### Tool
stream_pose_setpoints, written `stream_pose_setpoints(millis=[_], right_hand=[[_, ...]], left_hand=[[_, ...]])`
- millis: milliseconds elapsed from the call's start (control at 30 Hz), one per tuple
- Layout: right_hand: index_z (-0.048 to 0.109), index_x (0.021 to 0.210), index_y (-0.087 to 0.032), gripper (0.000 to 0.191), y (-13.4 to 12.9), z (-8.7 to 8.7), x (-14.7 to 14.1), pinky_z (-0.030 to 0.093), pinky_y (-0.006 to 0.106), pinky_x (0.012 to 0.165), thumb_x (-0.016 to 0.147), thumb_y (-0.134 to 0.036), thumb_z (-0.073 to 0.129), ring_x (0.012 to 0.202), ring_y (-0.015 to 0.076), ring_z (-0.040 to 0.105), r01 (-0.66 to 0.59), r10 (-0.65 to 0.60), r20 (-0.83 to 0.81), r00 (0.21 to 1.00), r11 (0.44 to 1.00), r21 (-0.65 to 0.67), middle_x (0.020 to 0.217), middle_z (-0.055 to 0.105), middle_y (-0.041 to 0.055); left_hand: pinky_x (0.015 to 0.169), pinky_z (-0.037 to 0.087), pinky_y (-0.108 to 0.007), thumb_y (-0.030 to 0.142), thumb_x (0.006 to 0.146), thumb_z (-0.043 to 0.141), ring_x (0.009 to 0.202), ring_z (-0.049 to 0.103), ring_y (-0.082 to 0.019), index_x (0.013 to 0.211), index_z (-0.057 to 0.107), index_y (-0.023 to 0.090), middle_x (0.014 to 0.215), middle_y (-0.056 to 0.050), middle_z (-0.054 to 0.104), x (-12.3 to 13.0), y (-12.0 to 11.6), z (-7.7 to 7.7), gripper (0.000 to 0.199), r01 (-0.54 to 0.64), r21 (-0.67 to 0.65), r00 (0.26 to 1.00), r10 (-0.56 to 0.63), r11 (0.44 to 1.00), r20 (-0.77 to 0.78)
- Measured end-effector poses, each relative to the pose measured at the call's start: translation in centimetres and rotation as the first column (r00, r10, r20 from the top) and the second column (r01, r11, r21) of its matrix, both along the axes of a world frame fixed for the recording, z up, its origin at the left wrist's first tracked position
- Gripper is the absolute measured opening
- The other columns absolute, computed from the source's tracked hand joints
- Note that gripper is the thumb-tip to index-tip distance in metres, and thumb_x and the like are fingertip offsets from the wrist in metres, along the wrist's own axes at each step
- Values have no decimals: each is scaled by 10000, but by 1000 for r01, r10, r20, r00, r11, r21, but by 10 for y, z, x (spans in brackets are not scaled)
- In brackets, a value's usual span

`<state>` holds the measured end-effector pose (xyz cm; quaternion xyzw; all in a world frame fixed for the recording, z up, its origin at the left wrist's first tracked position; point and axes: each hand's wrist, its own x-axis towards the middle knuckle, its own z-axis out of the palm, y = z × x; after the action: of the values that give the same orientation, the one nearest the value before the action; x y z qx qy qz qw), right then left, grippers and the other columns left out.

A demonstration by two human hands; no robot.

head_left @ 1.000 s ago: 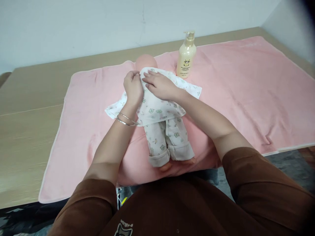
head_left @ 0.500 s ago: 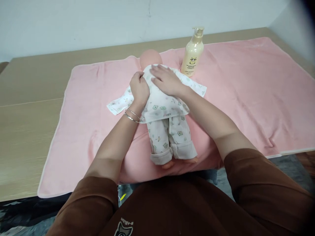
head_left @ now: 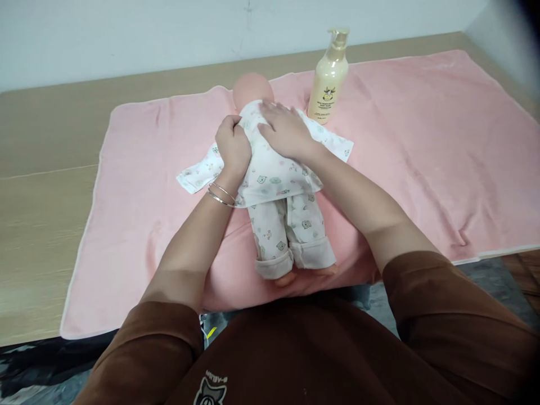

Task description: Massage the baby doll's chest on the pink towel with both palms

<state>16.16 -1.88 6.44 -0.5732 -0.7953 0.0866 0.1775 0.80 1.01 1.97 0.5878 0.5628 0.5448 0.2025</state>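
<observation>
A baby doll [head_left: 253, 93] with a smooth bald head lies on the pink blanket, its feet toward me and no face showing. It wears a white printed top [head_left: 270, 183] and matching trousers [head_left: 310, 225] with turned-up cuffs. My left hand [head_left: 234, 145] is closed around the doll's left-hand side at the upper body; its fingertips are hidden. Flat on the upper back of the top lies my right hand [head_left: 287, 129], fingers stretched out and slightly blurred. The sleeves spread out to both sides.
A cream pump bottle [head_left: 328, 84] with a cow picture stands on the blanket beyond my right hand. The pink blanket [head_left: 422, 140] covers much of the wooden table [head_left: 46, 225], bulging under the doll. A pale wall [head_left: 147, 39] rises behind the table.
My right hand has slid slightly to the right across the doll's back. My left hand keeps its place at the doll's side. The whole view has shifted a little.
</observation>
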Motion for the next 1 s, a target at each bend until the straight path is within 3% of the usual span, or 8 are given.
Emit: stream_pose_setpoints(millis=[133, 267, 400, 533, 667, 767, 867, 1000], right_hand=[[352, 1656, 49, 684, -7, -3, -8, 213, 729, 1360, 1137, -396, 328, 1638, 448, 356, 257, -257, 69, 964, 966, 12, 1717, 399, 289], [344, 1682, 2, 629, -41, 4, -34, 221, 588, 1408, 1092, -212, 394, 1685, 373, 289, 83, -94, 221, 971, 995, 61, 1776, 323, 226], [510, 1628, -135, 565, -31, 7, -23, 212, 554, 1421, 1082, -145, 364, 1712, 314, 233, -140, 128, 173, 977, 988, 59, 1800, 329, 96], [431, 1669, -83, 618, 2, 2, 4, 252, 583, 1404, 1134, -383, 360, 1680, 369, 305, 20, -20, 0, 1000, 1000, 18, 1775, 359, 169], [290, 1677, 87, 712, -10, 5, -3, 204, 610, 1410, 1141, -379, 335, 1691, 423, 248, 150, -147, 54, 988, 987, -50, 1772, 279, 295], [295, 1697, 41, 666, -37, 11, -20, 178, 590, 1422, 1094, -219, 405, 1699, 425, 219, 41, -38, 153, 987, 999, -20, 1792, 264, 251], [378, 1689, -31, 626, -40, 13, -23, 172, 570, 1426, 1077, -163, 379, 1707, 399, 204, -123, 120, 160, 980, 992, 5, 1801, 294, 171], [309, 1725, -78, 650, -17, 10, -8, 179, 610, 1413, 1127, -322, 373, 1715, 395, 180, -36, 38, 35, 999, 998, -57, 1822, 217, 180]], left_hand=[[1117, 558, -404, 39, 921, 477, 1128, 717, -248, 922, 687, 211, 1098, -58, 790, 2, 0, 0, 272, -25, -3, 999, 25, 1000, -27], [1117, 556, -378, 36, 931, 473, 1130, 720, -214, 958, 681, 212, 1108, -50, 788, 0, 0, 0, 274, -13, -29, 1000, 13, 999, -8], [1116, 557, -385, 76, 948, 459, 1133, 718, -213, 956, 674, 217, 1108, -61, 788, -1, -1, -1, 257, 2, -33, 1000, -2, 999, -18], [1159, 541, -375, 94, 943, 463, 1166, 726, -237, 955, 689, 218, 1112, -71, 793, -1, -1, -2, 258, -1, 3, 999, 1, 1000, -38], [1155, 558, -364, 87, 929, 470, 1169, 732, -237, 991, 723, 216, 1152, -73, 804, 0, 0, -4, 292, -18, 8, 999, 18, 1000, -50], [1247, 509, -377, 104, 960, 465, 1314, 702, -247, 1078, 751, 208, 1285, -97, 789, -1, 2, -2, 326, 2, -32, 998, -4, 999, -56], [1411, 303, -417, 112, 1000, 454, 1604, 484, -263, 1309, 720, 161, 1578, -139, 643, -1, 5, 2, 410, 11, -128, 993, -26, 992, -117], [1443, 198, -480, 239, 1069, 445, 1688, 343, -309, 1399, 673, 106, 1673, -203, 533, -2, 9, 4, 421, 57, -172, 966, -98, 983, -241]])
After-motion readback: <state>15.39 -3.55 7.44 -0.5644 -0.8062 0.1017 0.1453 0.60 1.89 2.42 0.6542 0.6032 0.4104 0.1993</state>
